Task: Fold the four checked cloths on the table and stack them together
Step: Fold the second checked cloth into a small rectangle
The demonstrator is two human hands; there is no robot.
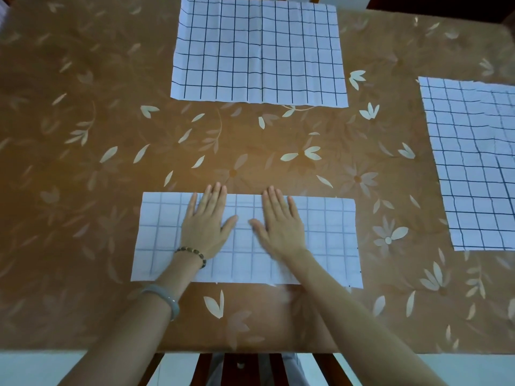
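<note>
Cloth [328, 238] at table [83, 162] front edge, half-folded | we are pressing left hand [206, 222] and right hand [280, 222] flat, fingers spread, to set the crease | far cloth [259, 51], right cloth [473, 162] lying unfolded

Brown leaf-patterned tablecloth [250, 151], wooden chair [206, 366] below, pale floor [41, 369], dim light.
</note>
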